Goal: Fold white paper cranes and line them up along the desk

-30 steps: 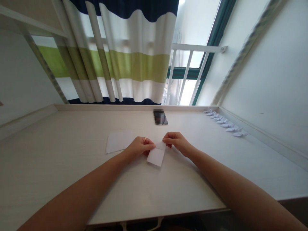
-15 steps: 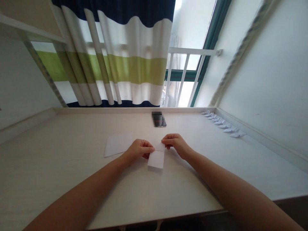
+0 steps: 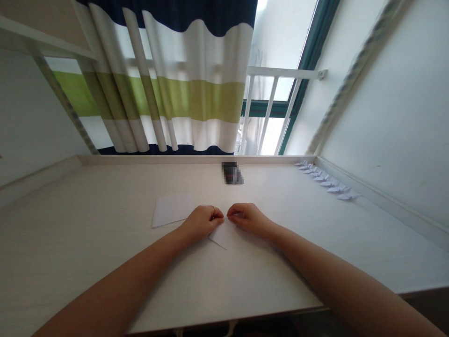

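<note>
A small folded sheet of white paper (image 3: 220, 234) is held just above the tabletop, one pointed corner facing me. My left hand (image 3: 203, 219) pinches its upper left part between thumb and fingers; a ring shows on one finger. Close beside it, my right hand (image 3: 247, 217) pinches the paper near its top and covers its right side. The fingertips of both hands almost meet. Behind my left wrist lies a flat stack of white paper (image 3: 171, 209), partly covered by that hand.
A dark blurred object (image 3: 232, 173) lies at the back middle of the white desk (image 3: 105, 262). Several folded paper figures (image 3: 329, 182) stand in a row along the right wall. Behind the desk hang a striped curtain (image 3: 196, 100) and a white window railing (image 3: 280, 72).
Both hands have brought their fingertips together at the paper's top. The paper has turned from a creased rectangle to a shape with a corner toward me. My right hand moved left and slightly nearer.
</note>
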Available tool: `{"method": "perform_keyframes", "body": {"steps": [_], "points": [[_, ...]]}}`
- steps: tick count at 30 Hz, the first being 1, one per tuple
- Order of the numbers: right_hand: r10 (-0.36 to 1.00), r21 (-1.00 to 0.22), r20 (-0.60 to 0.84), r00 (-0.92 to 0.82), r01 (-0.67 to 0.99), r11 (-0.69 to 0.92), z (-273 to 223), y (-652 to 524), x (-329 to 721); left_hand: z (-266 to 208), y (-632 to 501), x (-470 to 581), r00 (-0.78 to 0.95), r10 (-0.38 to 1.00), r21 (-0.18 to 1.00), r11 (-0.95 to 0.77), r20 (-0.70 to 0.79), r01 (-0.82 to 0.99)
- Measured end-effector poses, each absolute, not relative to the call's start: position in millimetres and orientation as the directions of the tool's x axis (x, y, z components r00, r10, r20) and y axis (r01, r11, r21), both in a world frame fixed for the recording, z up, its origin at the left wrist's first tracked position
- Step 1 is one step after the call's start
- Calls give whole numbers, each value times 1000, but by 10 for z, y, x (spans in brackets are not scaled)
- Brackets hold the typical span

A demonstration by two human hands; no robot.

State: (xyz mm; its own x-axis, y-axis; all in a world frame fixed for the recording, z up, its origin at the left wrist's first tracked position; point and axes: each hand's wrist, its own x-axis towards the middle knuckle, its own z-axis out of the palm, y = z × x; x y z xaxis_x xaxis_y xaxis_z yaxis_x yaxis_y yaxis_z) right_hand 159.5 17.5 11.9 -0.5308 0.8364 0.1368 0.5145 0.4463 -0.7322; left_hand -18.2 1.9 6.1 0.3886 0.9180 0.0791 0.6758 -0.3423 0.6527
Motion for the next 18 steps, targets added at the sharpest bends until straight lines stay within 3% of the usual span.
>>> {"method": "perform_keyframes", "body": {"steps": [3, 6, 10, 14, 18], "points": [[873, -691, 114, -475, 593, 413, 87, 176, 1576, 61, 3, -170, 373, 913, 569, -397, 165, 721], [886, -635, 133, -444, 648, 420, 85, 193, 1577, 72, -44, -149, 442, 867, 412, -498, 229, 763], [840, -502, 197, -506, 684, 529, 67, 204, 1585, 96, -101, -111, 553, 816, 214, -578, 169, 788], [742, -342, 263, -617, 660, 669, 34, 206, 1603, 103, -97, -97, 554, 821, 200, -571, 141, 796], [662, -177, 215, -718, 638, 750, 81, 170, 1618, 110, -88, -95, 519, 846, 239, -532, 120, 812]]}}
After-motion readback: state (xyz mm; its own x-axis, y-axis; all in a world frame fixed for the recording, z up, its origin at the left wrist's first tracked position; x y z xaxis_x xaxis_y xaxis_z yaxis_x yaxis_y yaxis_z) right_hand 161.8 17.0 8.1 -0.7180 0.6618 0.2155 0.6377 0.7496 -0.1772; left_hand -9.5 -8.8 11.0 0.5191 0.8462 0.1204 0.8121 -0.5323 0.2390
